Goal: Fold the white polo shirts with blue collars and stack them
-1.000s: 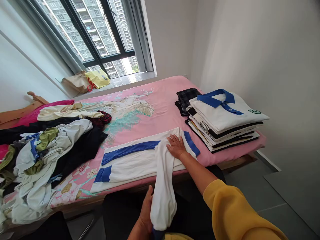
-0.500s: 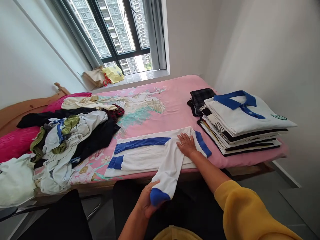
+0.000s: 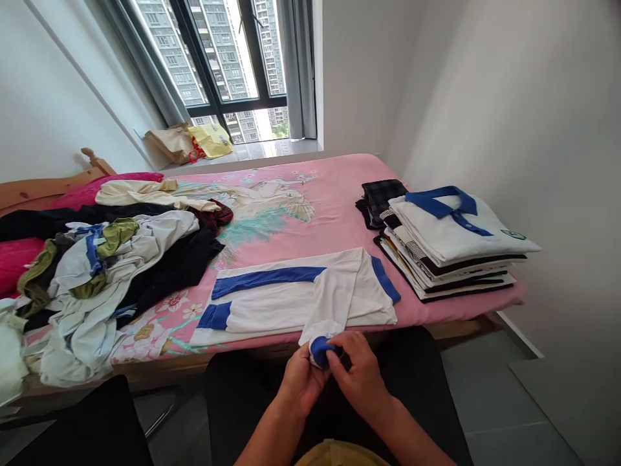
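A white shirt with blue bands (image 3: pixel 272 309) lies partly folded along the near edge of the bed. One of its sleeves hangs over that edge towards me, and the blue cuff (image 3: pixel 320 351) is up between my hands. My left hand (image 3: pixel 301 380) is closed around the cuff from the left. With thumb and fingers, my right hand (image 3: pixel 358 367) pinches the cuff's blue edge from the right. The shirt's body stays flat on the pink sheet (image 3: pixel 334 220).
To the right stands a stack of folded clothes, topped by a white polo shirt (image 3: pixel 439 223) with a blue collar. Dark checked folded cloth (image 3: pixel 383 194) sits behind it. A loose clothes heap (image 3: pixel 130 259) covers the left side. A black chair (image 3: pixel 82 427) is at lower left.
My right hand has left the shirt's body and come down to the cuff, where it now pinches the edge. The cuff, held in my left hand, has shifted slightly up and right.
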`<state>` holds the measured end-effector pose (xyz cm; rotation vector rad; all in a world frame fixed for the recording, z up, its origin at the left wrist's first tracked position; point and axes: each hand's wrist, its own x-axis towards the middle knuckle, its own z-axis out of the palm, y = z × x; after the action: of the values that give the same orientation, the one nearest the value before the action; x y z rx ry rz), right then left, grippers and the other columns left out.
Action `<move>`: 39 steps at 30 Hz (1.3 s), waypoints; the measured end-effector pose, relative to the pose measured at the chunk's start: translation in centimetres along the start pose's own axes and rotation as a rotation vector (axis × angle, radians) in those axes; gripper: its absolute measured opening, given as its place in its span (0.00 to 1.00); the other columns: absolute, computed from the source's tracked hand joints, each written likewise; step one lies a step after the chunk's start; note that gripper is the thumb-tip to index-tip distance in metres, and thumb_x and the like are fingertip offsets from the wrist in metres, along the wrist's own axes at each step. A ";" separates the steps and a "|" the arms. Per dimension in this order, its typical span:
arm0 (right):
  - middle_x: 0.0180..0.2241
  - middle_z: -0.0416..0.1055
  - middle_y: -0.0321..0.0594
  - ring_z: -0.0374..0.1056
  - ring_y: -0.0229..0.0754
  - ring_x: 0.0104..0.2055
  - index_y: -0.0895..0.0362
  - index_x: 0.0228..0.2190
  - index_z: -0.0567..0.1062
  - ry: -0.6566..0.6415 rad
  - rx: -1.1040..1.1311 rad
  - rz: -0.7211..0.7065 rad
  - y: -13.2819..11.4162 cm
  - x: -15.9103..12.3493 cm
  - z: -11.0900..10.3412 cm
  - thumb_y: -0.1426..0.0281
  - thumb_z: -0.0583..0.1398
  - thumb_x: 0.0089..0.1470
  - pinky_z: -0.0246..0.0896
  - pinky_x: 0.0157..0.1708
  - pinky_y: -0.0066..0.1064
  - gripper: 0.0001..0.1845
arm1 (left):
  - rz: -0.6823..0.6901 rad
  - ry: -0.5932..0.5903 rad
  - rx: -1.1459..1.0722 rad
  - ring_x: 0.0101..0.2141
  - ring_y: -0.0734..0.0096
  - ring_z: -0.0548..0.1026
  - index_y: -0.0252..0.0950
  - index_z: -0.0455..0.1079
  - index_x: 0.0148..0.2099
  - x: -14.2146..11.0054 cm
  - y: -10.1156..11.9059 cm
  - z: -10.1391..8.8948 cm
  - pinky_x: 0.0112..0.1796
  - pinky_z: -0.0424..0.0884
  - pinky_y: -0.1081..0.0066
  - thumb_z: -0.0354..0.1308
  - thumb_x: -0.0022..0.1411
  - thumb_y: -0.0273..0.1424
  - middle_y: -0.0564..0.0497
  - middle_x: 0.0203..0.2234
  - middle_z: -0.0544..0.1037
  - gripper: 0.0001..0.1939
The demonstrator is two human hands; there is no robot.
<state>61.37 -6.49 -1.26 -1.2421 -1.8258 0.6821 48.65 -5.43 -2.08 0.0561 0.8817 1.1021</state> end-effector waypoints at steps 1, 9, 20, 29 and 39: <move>0.33 0.70 0.40 0.65 0.43 0.37 0.53 0.33 0.70 0.023 0.018 0.045 0.4 0.2 0.1 0.66 0.53 0.55 0.61 0.39 0.36 0.07 | -0.006 -0.011 -0.001 0.38 0.66 0.76 0.31 0.69 0.41 -0.3 -0.2 -0.1 0.43 0.72 0.65 0.54 0.59 0.29 0.46 0.36 0.77 0.09; 0.27 0.70 0.36 0.64 0.39 0.28 0.55 0.30 0.72 0.015 0.068 0.215 1.1 0.1 -1.2 0.60 0.56 0.54 0.59 0.30 0.29 0.12 | 0.576 0.293 0.669 0.23 0.74 0.66 0.36 0.64 0.34 -2.8 -0.5 -2.2 0.24 0.62 0.75 0.63 0.47 0.45 0.56 0.23 0.67 0.20; 0.32 0.74 0.38 0.68 0.41 0.34 0.56 0.33 0.74 -0.125 0.191 0.193 0.8 -0.5 -2.1 0.63 0.56 0.53 0.60 0.34 0.30 0.11 | 0.589 -0.088 0.877 0.19 0.75 0.68 0.34 0.72 0.37 -3.7 -0.3 -1.3 0.23 0.63 0.74 0.57 0.55 0.42 0.52 0.23 0.74 0.16; 0.20 0.62 0.29 0.55 0.32 0.18 0.57 0.32 0.67 -0.117 0.576 0.480 2.2 -0.5 -1.0 0.62 0.57 0.46 0.48 0.17 0.24 0.12 | 0.453 -0.146 0.576 0.16 0.82 0.61 0.35 0.66 0.35 -3.1 -1.0 -1.2 0.19 0.58 0.78 0.60 0.51 0.45 0.58 0.19 0.68 0.18; 0.26 0.66 0.35 0.61 0.36 0.26 0.57 0.36 0.68 -0.100 0.553 0.325 2.3 -0.9 -1.0 0.62 0.56 0.52 0.58 0.27 0.28 0.13 | 0.448 -0.040 0.885 0.19 0.77 0.67 0.37 0.61 0.30 -1.9 -1.1 -2.8 0.21 0.64 0.78 0.52 0.54 0.35 0.58 0.18 0.67 0.07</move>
<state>63.56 -6.53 -2.79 -1.1403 -1.3750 1.3451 47.40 -8.54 -3.34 1.0439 1.3005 1.0303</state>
